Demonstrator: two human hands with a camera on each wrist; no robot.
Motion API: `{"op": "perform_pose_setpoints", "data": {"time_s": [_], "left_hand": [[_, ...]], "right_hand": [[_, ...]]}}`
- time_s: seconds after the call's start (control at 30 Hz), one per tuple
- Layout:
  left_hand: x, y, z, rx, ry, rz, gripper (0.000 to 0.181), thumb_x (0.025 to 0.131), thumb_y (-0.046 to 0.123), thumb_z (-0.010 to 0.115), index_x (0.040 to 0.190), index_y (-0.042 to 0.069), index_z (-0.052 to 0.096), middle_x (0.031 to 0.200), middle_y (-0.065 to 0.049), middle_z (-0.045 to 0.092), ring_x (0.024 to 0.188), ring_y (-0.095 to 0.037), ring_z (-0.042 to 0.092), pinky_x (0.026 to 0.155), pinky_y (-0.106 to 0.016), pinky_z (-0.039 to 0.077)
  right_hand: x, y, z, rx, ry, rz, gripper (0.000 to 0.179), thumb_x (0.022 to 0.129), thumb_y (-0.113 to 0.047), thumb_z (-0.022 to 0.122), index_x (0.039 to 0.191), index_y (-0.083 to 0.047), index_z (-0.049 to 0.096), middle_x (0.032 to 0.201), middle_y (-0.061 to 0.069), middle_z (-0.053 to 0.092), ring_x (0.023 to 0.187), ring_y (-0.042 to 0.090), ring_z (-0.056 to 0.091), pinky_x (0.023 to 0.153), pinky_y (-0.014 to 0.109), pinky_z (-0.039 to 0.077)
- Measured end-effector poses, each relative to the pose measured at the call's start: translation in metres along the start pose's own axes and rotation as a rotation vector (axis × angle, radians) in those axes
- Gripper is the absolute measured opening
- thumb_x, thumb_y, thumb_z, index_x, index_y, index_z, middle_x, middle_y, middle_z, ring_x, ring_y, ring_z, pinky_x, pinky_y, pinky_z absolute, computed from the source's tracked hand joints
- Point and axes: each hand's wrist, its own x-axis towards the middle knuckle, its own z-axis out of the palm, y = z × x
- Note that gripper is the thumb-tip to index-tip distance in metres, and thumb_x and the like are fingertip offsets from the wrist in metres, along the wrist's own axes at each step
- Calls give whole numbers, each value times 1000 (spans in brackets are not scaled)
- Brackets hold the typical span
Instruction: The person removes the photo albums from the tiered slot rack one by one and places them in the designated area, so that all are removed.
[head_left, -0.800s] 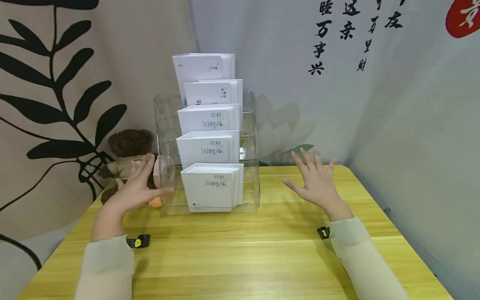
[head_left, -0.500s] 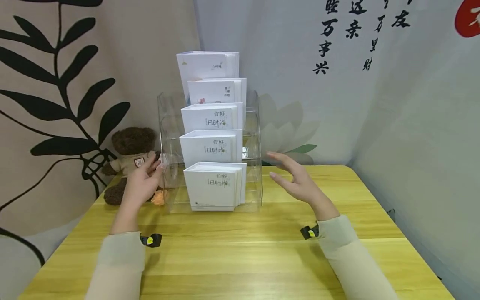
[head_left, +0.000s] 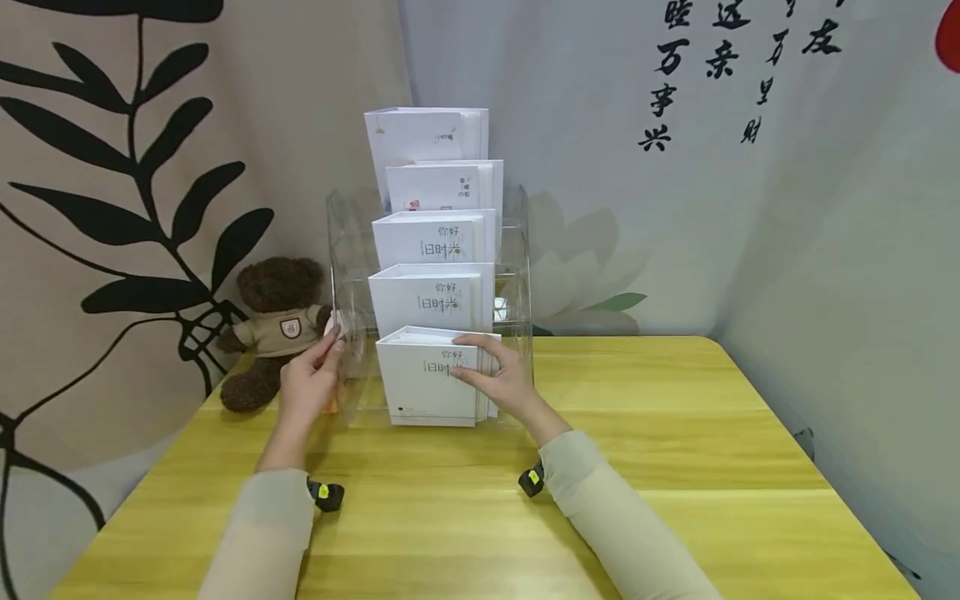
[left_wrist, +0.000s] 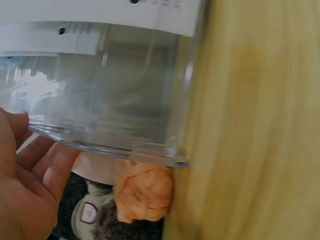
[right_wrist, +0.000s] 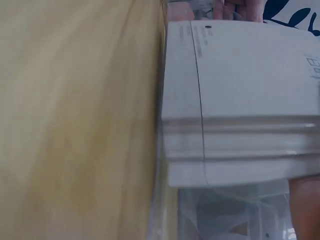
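We see the L hand (head_left: pixel 309 382) pinching the L edge of the clear rack (left_wrist: pixel 135 95), thumb one side, fingers the other. The R hand (head_left: pixel 506 380) is at the white front stack (head_left: pixel 427 387): thumb in front of its face, index across the top; can't tell if they grip. That stack stands upright in the rack's lowest tier, w/ 4 more stacks stepping up behind. We've also got a brown bear (head_left: pixel 273 342) sitting L of the rack on the table (head_left: pixel 427 517), w/ an orange bundle (left_wrist: pixel 143 192) btwn.

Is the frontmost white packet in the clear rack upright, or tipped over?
Upright: the packet stands on its lower edge, lettering right way up.
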Motion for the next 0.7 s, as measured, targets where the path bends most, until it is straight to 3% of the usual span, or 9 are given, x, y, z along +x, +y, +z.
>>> {"op": "perform_pose_setpoints", "data": {"time_s": [0.17, 0.3, 0.37, 0.6, 0.7], "left_hand": [[-9, -1, 10, 34, 77, 99, 40, 105, 33, 54, 137, 12, 65, 107, -18, 74, 98, -40, 67, 94, -56, 48], [-17, -3, 17, 78, 107, 177, 36, 105, 20, 54, 135, 5, 64, 91, -23, 72, 87, -46, 66, 80, -60, 48], [-18, -3, 17, 84, 110, 186, 36, 104, 19, 55, 136, 6, 64, 88, -23, 72, 83, -45, 65, 77, -60, 48], [-17, -13, 20, 32, 127, 168, 36, 103, 22, 59, 137, 11, 65, 102, -22, 74, 90, -41, 69, 78, -56, 51], [-16, -13, 21, 33, 149, 183, 33, 102, 19, 61, 133, 11, 68, 97, -21, 74, 85, -40, 69, 75, -56, 51]], "right_hand": [[-2, -1, 1, 1, 5, 67, 45, 86, -1, 78, 127, -11, 65, 127, 4, 69, 116, 18, 64, 102, 43, 47], [-4, -4, 1, -8, 19, 33, 42, 85, 1, 78, 125, -5, 66, 128, 9, 68, 119, 20, 63, 104, 41, 46], [-4, -5, 2, -13, 36, -9, 41, 84, 5, 78, 122, -2, 66, 127, 12, 68, 118, 22, 64, 103, 40, 48], [-3, -8, 4, -15, 67, -84, 39, 79, 12, 79, 115, 4, 67, 119, 18, 70, 113, 25, 67, 98, 38, 52], [-1, -9, 3, -10, 55, -116, 38, 78, 14, 78, 114, 5, 67, 117, 21, 70, 110, 27, 68, 94, 36, 54]]}}
